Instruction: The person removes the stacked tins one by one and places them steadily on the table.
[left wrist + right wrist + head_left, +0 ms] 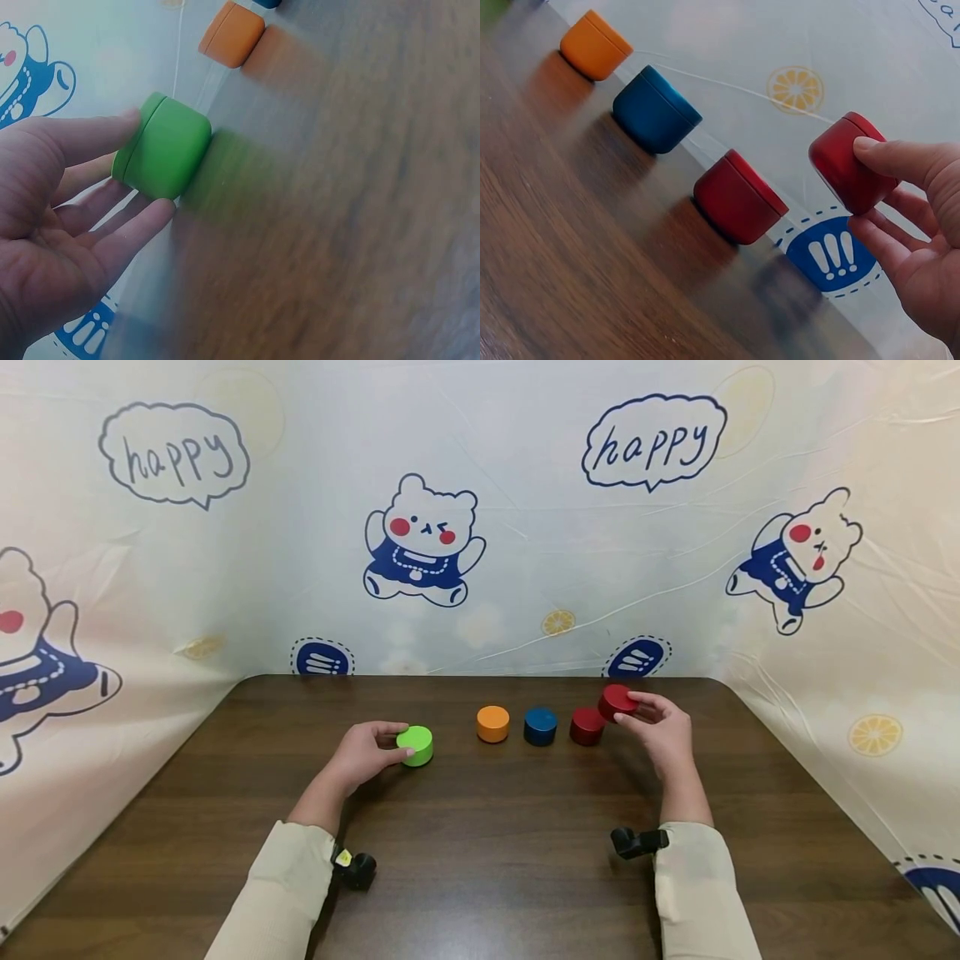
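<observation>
My left hand point(367, 753) holds a small round green tin point(417, 745) between thumb and fingers. In the left wrist view this green tin point(166, 146) stands upright at the table surface, its lid seam showing. My right hand point(663, 732) pinches a red tin point(617, 702), which the right wrist view shows raised off the table and tilted. Just left of it, a second red tin point(739, 199) stands on the table. A blue tin point(540, 727) and an orange tin point(492, 724) continue the row leftward, toward the green one.
The dark wooden table point(480, 860) ends at the back against a pale printed curtain point(525, 552) with bears and lettering. Black wrist cameras point(358, 870) sit at both pale sleeves.
</observation>
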Motion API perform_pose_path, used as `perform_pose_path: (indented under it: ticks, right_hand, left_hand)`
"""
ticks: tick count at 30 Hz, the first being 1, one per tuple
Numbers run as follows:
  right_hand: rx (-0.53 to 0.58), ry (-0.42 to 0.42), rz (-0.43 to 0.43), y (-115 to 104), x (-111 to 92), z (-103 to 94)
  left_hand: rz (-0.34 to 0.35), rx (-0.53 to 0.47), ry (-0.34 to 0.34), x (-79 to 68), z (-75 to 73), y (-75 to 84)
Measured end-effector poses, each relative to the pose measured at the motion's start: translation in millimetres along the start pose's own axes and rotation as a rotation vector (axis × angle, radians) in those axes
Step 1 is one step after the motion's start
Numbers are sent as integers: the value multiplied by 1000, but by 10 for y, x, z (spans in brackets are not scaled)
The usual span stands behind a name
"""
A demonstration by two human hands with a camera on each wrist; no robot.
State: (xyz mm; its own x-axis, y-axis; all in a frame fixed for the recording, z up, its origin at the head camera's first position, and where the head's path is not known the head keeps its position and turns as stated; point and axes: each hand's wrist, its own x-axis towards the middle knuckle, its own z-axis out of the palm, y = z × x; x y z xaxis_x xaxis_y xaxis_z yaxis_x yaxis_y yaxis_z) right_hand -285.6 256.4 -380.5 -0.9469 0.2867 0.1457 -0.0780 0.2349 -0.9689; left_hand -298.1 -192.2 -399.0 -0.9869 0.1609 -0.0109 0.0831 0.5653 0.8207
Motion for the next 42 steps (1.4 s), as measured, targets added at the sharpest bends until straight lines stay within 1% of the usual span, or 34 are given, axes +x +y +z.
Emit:
perform_pose_path:
  ticks: [8, 15, 26, 35, 42]
  right_hand:
    - [3, 34, 42, 16, -5, -82]
    - [-25, 53, 83, 77, 7, -153]
    - [-59, 93, 150, 122, -20, -214]
    - [-138, 53, 134, 256, 27, -194]
    - [-215, 5, 148, 273, 28, -150]
  left_hand:
    - [-2, 6, -5, -10, -2, 4]
    - [6, 11, -3, -28, -15, 28]
    - [15, 20, -6, -19, -15, 16]
    - [17, 19, 0, -16, -19, 18]
    - [10, 18, 0, -27, -20, 31]
